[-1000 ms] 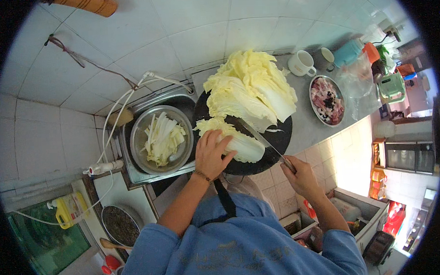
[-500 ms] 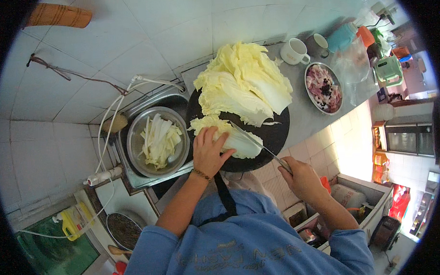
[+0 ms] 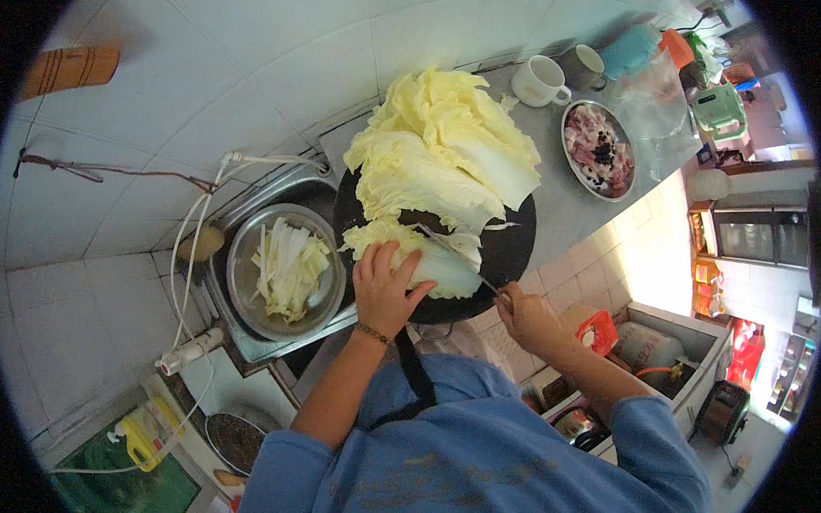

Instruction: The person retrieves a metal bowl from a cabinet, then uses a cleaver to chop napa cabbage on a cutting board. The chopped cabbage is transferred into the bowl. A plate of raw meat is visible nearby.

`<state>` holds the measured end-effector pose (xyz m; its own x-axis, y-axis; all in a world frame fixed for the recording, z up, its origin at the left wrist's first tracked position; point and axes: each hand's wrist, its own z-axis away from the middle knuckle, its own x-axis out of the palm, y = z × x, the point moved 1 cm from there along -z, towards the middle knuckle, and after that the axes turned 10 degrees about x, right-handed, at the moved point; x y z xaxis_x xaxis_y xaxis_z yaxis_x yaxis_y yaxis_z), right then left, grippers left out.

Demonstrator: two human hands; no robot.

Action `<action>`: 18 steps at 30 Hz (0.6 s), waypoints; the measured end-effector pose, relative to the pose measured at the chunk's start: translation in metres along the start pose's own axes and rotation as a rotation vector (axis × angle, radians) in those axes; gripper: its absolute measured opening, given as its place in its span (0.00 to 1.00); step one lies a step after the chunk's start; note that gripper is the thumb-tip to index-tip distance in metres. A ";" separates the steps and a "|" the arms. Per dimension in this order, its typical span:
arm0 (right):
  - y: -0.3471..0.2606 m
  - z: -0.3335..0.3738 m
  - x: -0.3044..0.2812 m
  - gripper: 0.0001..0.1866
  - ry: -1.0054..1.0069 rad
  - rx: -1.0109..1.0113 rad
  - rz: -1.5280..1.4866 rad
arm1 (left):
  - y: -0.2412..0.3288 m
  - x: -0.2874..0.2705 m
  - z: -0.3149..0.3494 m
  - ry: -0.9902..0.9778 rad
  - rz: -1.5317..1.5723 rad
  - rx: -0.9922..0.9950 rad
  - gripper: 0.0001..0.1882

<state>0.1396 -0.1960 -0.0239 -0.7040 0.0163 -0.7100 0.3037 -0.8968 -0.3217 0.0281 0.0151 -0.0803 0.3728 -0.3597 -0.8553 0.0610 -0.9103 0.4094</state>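
The knife (image 3: 489, 284) is partly covered by the right hand (image 3: 530, 322); the black board (image 3: 516, 239) is partly hidden by cabbage (image 3: 443, 147).

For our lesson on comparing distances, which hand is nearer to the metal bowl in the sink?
Left. The left hand rests on napa cabbage, right of the metal bowl; the right hand, gripping the knife, is farther right.

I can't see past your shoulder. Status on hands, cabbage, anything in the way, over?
Left hand spread on cabbage piece. Right hand gripping knife alongside. Leaf pile close beyond.
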 end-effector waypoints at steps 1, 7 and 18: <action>0.000 -0.003 0.004 0.14 0.015 0.007 -0.019 | 0.000 0.001 0.000 -0.008 0.011 -0.011 0.26; -0.010 0.010 -0.025 0.13 0.067 -0.074 -0.069 | -0.001 0.001 0.002 0.006 0.019 -0.015 0.26; -0.010 0.029 -0.012 0.14 -0.016 0.055 -0.018 | -0.003 0.001 0.002 -0.022 0.027 -0.002 0.26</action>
<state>0.1259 -0.2003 0.0060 -0.7193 0.0260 -0.6942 0.2555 -0.9194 -0.2992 0.0262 0.0167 -0.0829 0.3544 -0.3886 -0.8505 0.0534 -0.8997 0.4333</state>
